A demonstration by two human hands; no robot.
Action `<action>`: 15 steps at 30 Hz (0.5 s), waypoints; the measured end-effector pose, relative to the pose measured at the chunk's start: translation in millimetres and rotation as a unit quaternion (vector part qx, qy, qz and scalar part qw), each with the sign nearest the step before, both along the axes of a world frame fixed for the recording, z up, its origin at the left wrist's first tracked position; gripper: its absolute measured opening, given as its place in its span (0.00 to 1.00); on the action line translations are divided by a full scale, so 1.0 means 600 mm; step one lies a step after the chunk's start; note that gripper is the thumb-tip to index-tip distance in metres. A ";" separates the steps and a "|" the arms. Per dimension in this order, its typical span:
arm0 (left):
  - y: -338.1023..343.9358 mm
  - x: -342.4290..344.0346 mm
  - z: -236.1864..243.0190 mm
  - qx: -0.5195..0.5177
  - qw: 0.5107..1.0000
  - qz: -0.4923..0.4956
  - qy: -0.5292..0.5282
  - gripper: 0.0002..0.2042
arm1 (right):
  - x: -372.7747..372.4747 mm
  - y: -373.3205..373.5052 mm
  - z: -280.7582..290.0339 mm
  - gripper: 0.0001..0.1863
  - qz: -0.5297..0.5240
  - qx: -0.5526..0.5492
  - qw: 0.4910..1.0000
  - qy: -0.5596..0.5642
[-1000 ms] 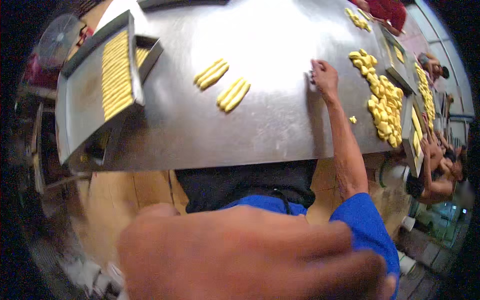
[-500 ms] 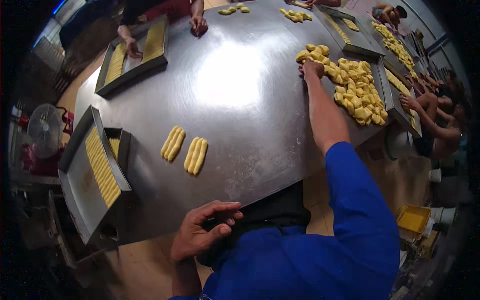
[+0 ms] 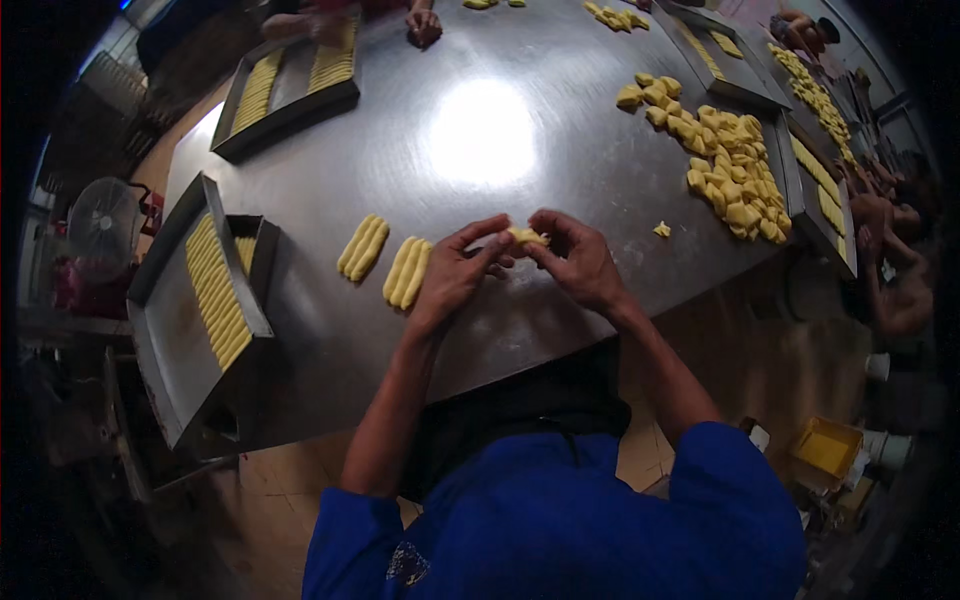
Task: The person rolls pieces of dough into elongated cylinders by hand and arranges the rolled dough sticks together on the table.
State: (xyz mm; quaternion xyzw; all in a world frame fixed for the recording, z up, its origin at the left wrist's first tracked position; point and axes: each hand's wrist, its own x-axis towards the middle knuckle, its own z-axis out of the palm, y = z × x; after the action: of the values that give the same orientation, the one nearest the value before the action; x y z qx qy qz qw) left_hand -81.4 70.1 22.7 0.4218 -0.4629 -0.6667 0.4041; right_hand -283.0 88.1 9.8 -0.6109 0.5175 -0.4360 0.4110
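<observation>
A small piece of yellow dough [image 3: 526, 237] is held between my two hands just above the steel table. My right hand [image 3: 582, 265] pinches it between thumb and fingers. From the other side, my left hand [image 3: 458, 275] closes its curled fingers on it, partly hiding it. Just left of my left hand lie two sets of rolled dough strips, a nearer one [image 3: 407, 272] and a farther one [image 3: 363, 247], each with strips side by side. To the right, a heap of cut dough pieces [image 3: 735, 170] spreads on the table, with a tiny dough scrap [image 3: 662, 229] nearer me.
A metal tray [image 3: 165, 375] with a row of dough strips tilts at the left, against a smaller tin [image 3: 268, 262]. Another tray [image 3: 290, 108] stands far left by a co-worker's hand [image 3: 424, 25]. More trays [image 3: 815, 205] line the right edge, where other people sit.
My right hand has come back from the heap with a dough piece, and my left hand has risen to meet it over the table. A dough scrap now lies right of them.
</observation>
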 end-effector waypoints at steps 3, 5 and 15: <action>0.010 0.014 -0.014 0.010 1.000 -0.011 0.005 0.18 | 0.022 0.032 0.065 0.13 0.047 -0.068 0.995 0.054; 0.029 0.011 -0.012 0.005 1.000 -0.011 0.022 0.17 | 0.017 0.042 0.067 0.11 0.066 -0.124 0.985 0.097; 0.089 0.040 -0.024 -0.175 0.983 -0.027 0.044 0.08 | 0.026 0.067 0.087 0.14 0.093 0.241 0.959 -0.117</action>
State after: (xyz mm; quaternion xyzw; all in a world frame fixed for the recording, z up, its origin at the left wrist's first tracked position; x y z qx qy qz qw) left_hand -57.6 123.5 8.6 0.3024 -0.5654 -0.6042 0.4731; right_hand -267.1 128.6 62.3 -0.4836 0.4971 -0.3263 0.6423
